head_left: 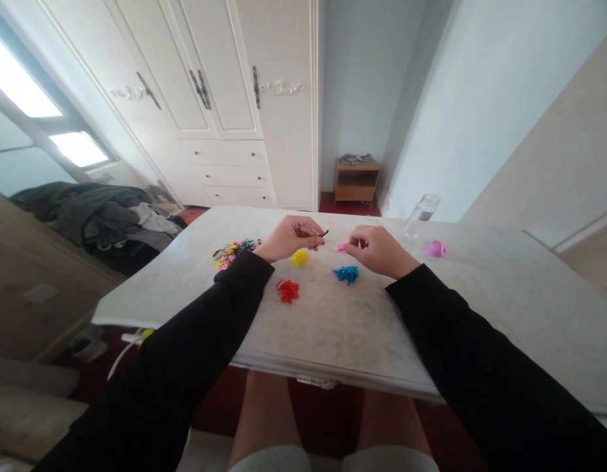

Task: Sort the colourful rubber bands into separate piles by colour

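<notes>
My left hand [299, 236] is closed in a pinch on a thin black band [325, 233] that sticks out past the fingertips. My right hand [375, 248] has its fingers curled together at the pink pile [341, 247]; whether anything is between them is hidden. Just below my left hand lies a yellow pile [299, 258] of small bands. A blue pile [346, 275] sits below my right hand, and a red pile [288, 290] is nearer to me. Beside my left wrist is a mixed heap [233, 253] of many-coloured bands.
The piles lie on a white, stained table [323, 334]. A clear glass bottle [423, 211] stands at the back right, with a pink-purple rounded object [437, 248] beside it. Past the table are a white wardrobe [225, 154] and a small wooden cabinet [356, 181].
</notes>
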`<control>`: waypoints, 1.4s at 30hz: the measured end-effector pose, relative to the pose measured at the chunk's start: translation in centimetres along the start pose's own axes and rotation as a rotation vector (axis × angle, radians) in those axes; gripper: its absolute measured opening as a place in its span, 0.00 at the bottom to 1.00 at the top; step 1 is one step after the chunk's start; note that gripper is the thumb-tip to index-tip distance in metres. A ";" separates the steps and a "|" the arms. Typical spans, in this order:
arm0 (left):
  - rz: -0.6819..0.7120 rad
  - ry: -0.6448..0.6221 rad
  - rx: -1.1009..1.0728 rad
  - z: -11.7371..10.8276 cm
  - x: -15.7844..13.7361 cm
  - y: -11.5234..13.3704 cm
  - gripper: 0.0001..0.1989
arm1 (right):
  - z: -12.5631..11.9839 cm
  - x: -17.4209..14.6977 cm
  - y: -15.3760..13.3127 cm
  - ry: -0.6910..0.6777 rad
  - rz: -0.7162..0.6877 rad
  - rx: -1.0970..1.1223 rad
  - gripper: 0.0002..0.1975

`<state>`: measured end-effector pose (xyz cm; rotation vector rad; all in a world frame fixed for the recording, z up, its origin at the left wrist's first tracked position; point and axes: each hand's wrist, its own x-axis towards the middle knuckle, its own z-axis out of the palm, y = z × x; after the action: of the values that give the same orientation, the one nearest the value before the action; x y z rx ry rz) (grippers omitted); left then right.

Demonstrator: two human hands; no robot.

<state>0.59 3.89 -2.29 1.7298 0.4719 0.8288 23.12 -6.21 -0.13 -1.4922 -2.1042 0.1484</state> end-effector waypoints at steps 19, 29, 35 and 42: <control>-0.044 -0.099 -0.004 0.0 -0.2 -0.1 0.23 | 3.1 -0.4 -2.8 0.176 -0.247 0.172 0.02; -0.072 -0.069 0.012 0.0 -0.5 0.2 0.20 | 3.3 -0.8 -3.3 0.016 -0.160 0.080 0.11; -0.067 -0.072 -0.017 -0.2 -0.5 0.4 0.21 | 3.3 -0.8 -3.5 0.045 -0.134 0.085 0.10; -0.079 -0.038 0.001 -0.3 -0.5 0.4 0.24 | 3.3 -0.8 -3.7 0.067 -0.131 0.124 0.10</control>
<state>0.01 3.61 -2.05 1.7137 0.5114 0.7380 18.56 -7.55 -1.77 -1.2662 -2.0917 0.1738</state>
